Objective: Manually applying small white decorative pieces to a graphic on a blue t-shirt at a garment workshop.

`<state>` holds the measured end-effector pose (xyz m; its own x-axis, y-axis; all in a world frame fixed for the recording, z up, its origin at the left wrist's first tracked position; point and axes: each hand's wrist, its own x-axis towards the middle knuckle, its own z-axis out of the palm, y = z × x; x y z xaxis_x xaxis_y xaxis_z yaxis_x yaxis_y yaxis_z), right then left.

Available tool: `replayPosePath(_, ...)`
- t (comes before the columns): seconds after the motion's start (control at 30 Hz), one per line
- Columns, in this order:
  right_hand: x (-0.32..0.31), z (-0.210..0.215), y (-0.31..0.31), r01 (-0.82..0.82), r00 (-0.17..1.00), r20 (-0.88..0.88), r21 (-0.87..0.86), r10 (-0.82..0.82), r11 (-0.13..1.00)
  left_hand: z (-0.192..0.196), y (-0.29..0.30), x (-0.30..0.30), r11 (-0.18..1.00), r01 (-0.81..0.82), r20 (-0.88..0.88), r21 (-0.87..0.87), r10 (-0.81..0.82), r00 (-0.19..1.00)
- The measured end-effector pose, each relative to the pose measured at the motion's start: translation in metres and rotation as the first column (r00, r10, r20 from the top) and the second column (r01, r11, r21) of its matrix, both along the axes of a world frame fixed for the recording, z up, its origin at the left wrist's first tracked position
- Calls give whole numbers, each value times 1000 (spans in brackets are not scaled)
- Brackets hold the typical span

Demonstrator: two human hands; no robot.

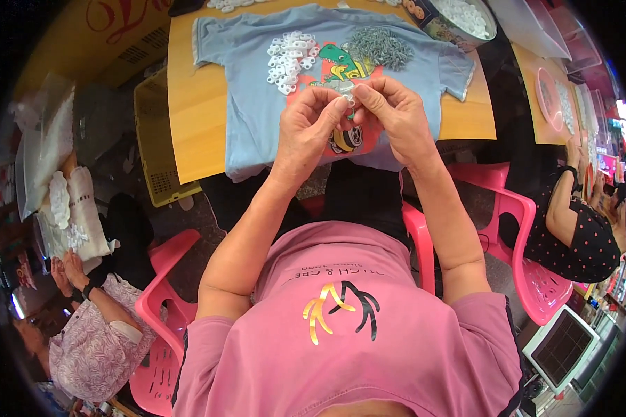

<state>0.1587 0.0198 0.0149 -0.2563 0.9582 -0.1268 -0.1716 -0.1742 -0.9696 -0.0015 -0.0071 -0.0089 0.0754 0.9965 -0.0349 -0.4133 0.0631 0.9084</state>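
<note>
My left hand (309,126) and my right hand (398,117) meet over the table, thumbs and forefingers pinched together around a small white plastic piece (346,89). Its far end pokes out past the fingertips; the rest is covered, and its exact kind is too small to make out. Beneath them a light blue T-shirt (250,118) with a cartoon print lies spread on the wooden table (191,132). Beyond my left hand sits a heap of white plastic pieces with holes (291,61). Farther right is a pile of small thin grey metal pieces (381,47).
At the back right stands a round tin (446,29) holding more white pieces. A yellow crate (161,139) is left of the table. Pink chairs (518,264) flank me, and co-workers sit at both sides, one with hands (68,272) at another work surface.
</note>
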Motion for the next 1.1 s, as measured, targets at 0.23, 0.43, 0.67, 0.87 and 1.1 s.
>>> replayPosePath(0.23, -1, -2, 0, -10, 1000, 18, 11, 10, 1000, -1, 1, 0, 1000, -3, -43, 7, 3, 999)
replayPosePath(0.43, -4, 1, -2, -6, 994, 105, 62, -1, 998, -2, 0, 1, 1000, -21, -18, 1, 21, 1000)
replayPosePath(0.67, -9, -14, -5, 57, 976, 196, 213, -99, 975, 1, -2, 4, 999, -47, -62, -11, 46, 997)
replayPosePath(0.87, -19, -9, -4, 110, 980, 152, 140, -131, 984, 3, 1, 6, 997, -75, -11, -34, 74, 997)
replayPosePath(1.1, -3, 9, 6, -45, 959, 282, 196, -12, 980, -1, 3, 0, 999, -29, 3, -20, 29, 1000)
